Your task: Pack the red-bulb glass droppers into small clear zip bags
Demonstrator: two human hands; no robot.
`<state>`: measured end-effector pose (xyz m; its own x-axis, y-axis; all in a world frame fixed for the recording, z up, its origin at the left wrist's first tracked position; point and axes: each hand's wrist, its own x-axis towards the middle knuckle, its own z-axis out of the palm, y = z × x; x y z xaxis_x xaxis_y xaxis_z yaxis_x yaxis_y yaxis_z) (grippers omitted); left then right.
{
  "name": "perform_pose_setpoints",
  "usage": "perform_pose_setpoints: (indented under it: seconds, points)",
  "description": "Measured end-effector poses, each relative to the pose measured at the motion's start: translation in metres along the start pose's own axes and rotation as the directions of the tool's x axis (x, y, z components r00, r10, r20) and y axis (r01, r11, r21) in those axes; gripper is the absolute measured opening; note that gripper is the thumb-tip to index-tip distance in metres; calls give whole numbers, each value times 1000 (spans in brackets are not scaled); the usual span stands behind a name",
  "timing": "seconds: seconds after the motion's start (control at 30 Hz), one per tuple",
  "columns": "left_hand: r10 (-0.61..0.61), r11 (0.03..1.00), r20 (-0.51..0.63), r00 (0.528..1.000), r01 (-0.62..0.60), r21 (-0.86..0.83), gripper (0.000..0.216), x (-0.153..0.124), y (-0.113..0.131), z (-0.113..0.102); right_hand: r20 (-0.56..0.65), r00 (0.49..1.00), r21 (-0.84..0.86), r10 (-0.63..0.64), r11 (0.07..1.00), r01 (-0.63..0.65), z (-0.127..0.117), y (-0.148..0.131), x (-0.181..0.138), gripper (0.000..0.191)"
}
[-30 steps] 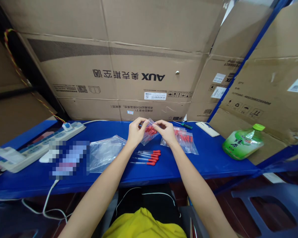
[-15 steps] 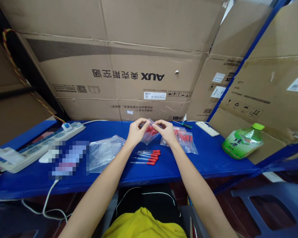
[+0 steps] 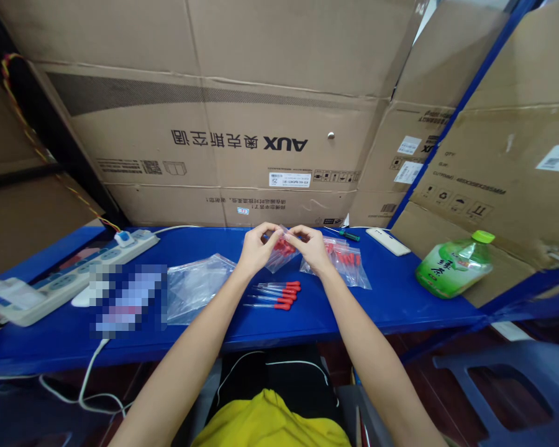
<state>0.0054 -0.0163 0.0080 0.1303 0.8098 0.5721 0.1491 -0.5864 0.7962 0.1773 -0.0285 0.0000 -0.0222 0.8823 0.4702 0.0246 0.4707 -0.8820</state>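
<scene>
My left hand [image 3: 259, 246] and my right hand [image 3: 309, 247] pinch the top edge of a clear zip bag [image 3: 276, 259] between thumbs and fingers. Red rubber bulbs show through its plastic; the fingers partly cover it. Nearer me, several loose droppers [image 3: 279, 295] with red bulbs and thin clear stems lie side by side, bulbs to the right. Beside my right hand, filled zip bags [image 3: 351, 264] of red-bulbed droppers overlap on the blue table [image 3: 382, 310]. Left of my left forearm lies a stack of flat clear bags [image 3: 198, 288].
A power strip [image 3: 79, 276] with plugs and a blurred-out phone-like object [image 3: 130, 301] with a white cable are on the left. On the right stand a green drink bottle [image 3: 454, 267], a white flat object [image 3: 388, 242] and a green-handled screwdriver [image 3: 350, 236]. Cardboard [image 3: 261, 93] walls the back.
Both hands stay at the bag's top edge, with the fingertips drawn slightly closer together. The objects on the table have not moved.
</scene>
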Motion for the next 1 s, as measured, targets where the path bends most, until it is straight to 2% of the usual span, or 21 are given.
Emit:
perform_pose_setpoints:
  seconds: [0.2,0.5,0.67,0.8,1.0]
  points:
    - [16,1000,69,998,-14,-28,27,1,-5,1,-6,1000,-28,6,1000,-6,0,-1,0,39]
    - [4,1000,-43,999,-5,-17,30,4,-9,-1,-22,999,-67,-43,997,41,-1,2,1,35]
    - [-1,996,30,1000,4,-88,30,3,-11,0,-19,997,-137,-72,988,69,-3,0,0,35]
    - [30,995,97,995,-21,-95,28,2,-9,-1,1,998,-101,-59,993,59,-2,0,0,33]
    - [-12,996,-1,1000,11,-83,30,4,-8,-4,-46,999,-62,-22,998,20,-2,2,2,37]
